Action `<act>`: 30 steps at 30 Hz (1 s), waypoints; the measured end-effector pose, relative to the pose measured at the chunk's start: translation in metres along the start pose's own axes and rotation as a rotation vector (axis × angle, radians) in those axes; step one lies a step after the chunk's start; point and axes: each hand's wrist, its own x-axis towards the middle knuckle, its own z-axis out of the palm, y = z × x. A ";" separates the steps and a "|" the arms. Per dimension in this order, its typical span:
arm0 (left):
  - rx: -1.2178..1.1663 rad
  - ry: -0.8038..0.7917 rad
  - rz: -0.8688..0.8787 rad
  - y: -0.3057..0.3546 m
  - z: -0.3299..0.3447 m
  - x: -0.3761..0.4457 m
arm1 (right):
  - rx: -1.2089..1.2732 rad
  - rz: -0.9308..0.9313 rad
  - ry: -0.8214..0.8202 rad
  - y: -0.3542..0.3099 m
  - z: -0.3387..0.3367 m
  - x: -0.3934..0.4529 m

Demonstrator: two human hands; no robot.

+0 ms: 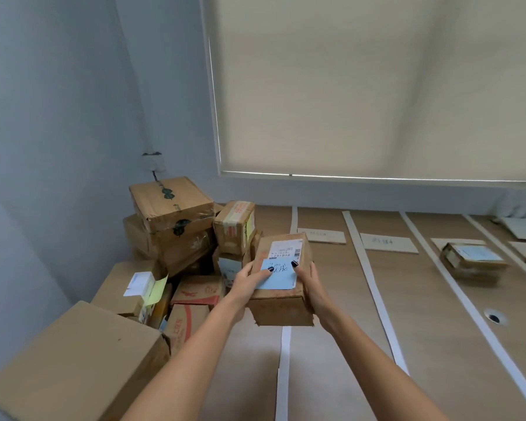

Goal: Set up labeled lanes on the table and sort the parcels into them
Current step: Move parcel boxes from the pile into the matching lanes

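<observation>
Parcels in brown cardboard remain mostly unsorted as both hands lift one small taped box (pixel 281 281) clear of the wooden table (pixel 346 344), near its left side. Dark-nailed thumbs press down on a pale blue handwritten note (pixel 278 276) stuck over the box's top, just below its white shipping label (pixel 285 249); the left hand (pixel 245 287) curls under the box's left flank and the right hand (pixel 312 288) wraps its right flank, so both grip the same carton. Outward from the hands, white paper strips (pixel 374 287) run from the far edge toward the near edge, dividing the table into lanes, and pale cards (pixel 387 242) with faint writing, too small to read, lie at the far end of several lanes. One flat carton with a blue label (pixel 472 256) already sits in a lane toward the right edge, with part of another parcel just visible beyond it. Lane marking looks finished; sorting appears barely begun, since a heap of cartons (pixel 176 238) crowds the left corner against the grey-blue wall (pixel 58 117), below a drawn cream roller blind (pixel 362 86).
</observation>
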 end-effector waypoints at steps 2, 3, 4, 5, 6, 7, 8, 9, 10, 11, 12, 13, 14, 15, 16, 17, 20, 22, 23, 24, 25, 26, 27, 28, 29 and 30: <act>-0.042 -0.011 0.039 -0.002 0.005 -0.003 | 0.003 0.045 0.009 -0.001 -0.007 -0.005; -0.062 -0.018 0.052 -0.003 0.008 -0.005 | 0.022 0.058 0.013 0.000 -0.010 -0.007; -0.084 -0.034 0.062 -0.005 0.010 -0.006 | 0.048 0.068 0.015 0.001 -0.013 -0.009; -0.105 -0.060 0.067 -0.007 0.013 -0.008 | 0.075 0.080 0.014 0.002 -0.017 -0.011; -0.121 -0.090 0.066 -0.009 0.016 -0.009 | 0.101 0.097 0.011 0.004 -0.021 -0.013; -0.128 -0.120 0.061 -0.012 0.020 -0.011 | 0.128 0.115 0.008 0.007 -0.026 -0.015; -0.129 -0.141 0.058 -0.015 0.024 -0.012 | 0.160 0.132 0.009 0.010 -0.031 -0.016; -0.122 -0.152 0.062 -0.017 0.029 -0.012 | 0.194 0.146 0.013 0.012 -0.035 -0.017; -0.110 -0.151 0.072 -0.020 0.034 -0.011 | 0.225 0.158 0.017 0.015 -0.040 -0.017; -0.099 -0.137 0.087 -0.022 0.039 -0.010 | 0.245 0.169 0.020 0.017 -0.045 -0.018; -0.097 -0.119 0.097 -0.024 0.045 -0.009 | 0.255 0.174 0.024 0.019 -0.049 -0.018; -0.105 -0.103 0.099 -0.025 0.051 -0.009 | 0.256 0.171 0.027 0.020 -0.054 -0.018; -0.121 -0.093 0.096 -0.026 0.057 -0.008 | 0.251 0.162 0.029 0.020 -0.059 -0.018; -0.138 -0.090 0.093 -0.025 0.064 -0.009 | 0.241 0.154 0.032 0.019 -0.065 -0.018; -0.151 -0.092 0.091 -0.025 0.070 -0.008 | 0.224 0.147 0.036 0.018 -0.071 -0.017; -0.155 -0.098 0.093 -0.026 0.078 -0.007 | 0.200 0.140 0.040 0.017 -0.079 -0.017; -0.146 -0.127 0.105 -0.030 0.109 0.001 | 0.157 0.108 0.063 0.015 -0.110 -0.018; -0.133 -0.144 0.111 -0.036 0.139 0.009 | 0.155 0.080 0.086 0.017 -0.140 -0.021; -0.114 -0.155 0.119 -0.040 0.156 0.013 | 0.159 0.068 0.106 0.019 -0.159 -0.022; -0.087 -0.169 0.129 -0.044 0.177 0.017 | 0.168 0.057 0.128 0.022 -0.180 -0.024; -0.064 -0.184 0.141 -0.050 0.200 0.021 | 0.175 0.045 0.148 0.024 -0.204 -0.026; -0.049 -0.199 0.153 -0.056 0.226 0.025 | 0.173 0.031 0.165 0.026 -0.231 -0.029; -0.045 -0.210 0.164 -0.063 0.255 0.028 | 0.164 0.021 0.182 0.027 -0.259 -0.032; -0.050 -0.220 0.177 -0.069 0.284 0.031 | 0.155 0.013 0.194 0.027 -0.289 -0.036; -0.063 -0.228 0.182 -0.077 0.315 0.034 | 0.146 0.012 0.202 0.026 -0.320 -0.041; -0.086 -0.232 0.175 -0.085 0.349 0.035 | 0.134 0.013 0.204 0.025 -0.354 -0.046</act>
